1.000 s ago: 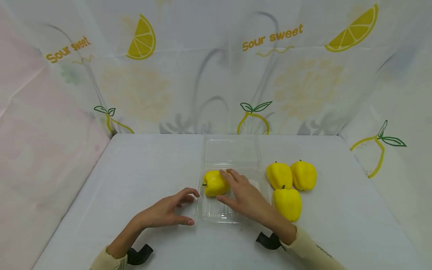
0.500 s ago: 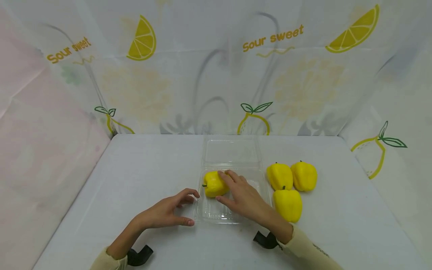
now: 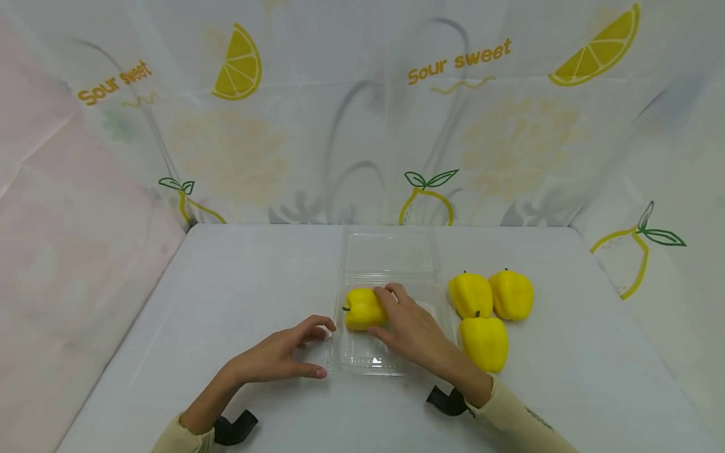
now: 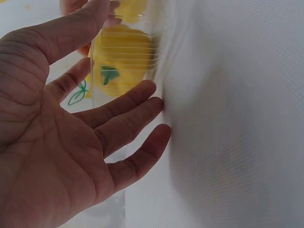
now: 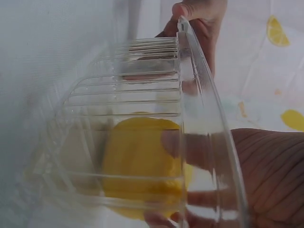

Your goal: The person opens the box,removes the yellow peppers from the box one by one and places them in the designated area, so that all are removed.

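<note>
A yellow bell pepper (image 3: 361, 309) lies on its side in the left part of a clear plastic clamshell container (image 3: 357, 363), its green stem pointing left. My right hand (image 3: 416, 330) holds the pepper from the right, thumb on the near side and fingers on the far side. Through the clear wall in the right wrist view, the thumb touches the yellow pepper (image 5: 140, 166). Beside the container's left edge is my left hand (image 3: 277, 355), its fingers loosely bent and spread. The left palm (image 4: 52, 147) shows bare, with fingertips close to the container wall.
Three more yellow bell peppers (image 3: 483, 345) sit together on the white table (image 3: 249, 270), right of the container. The container's lid (image 3: 391, 253) lies open toward the back. Black curved pieces (image 3: 235, 428) show at both wrists. A lemon-print cloth (image 3: 317, 126) hangs behind.
My right hand's fingers have shifted slightly right, and the pepper in the container has moved a little the same way. The left hand has stayed in place.
</note>
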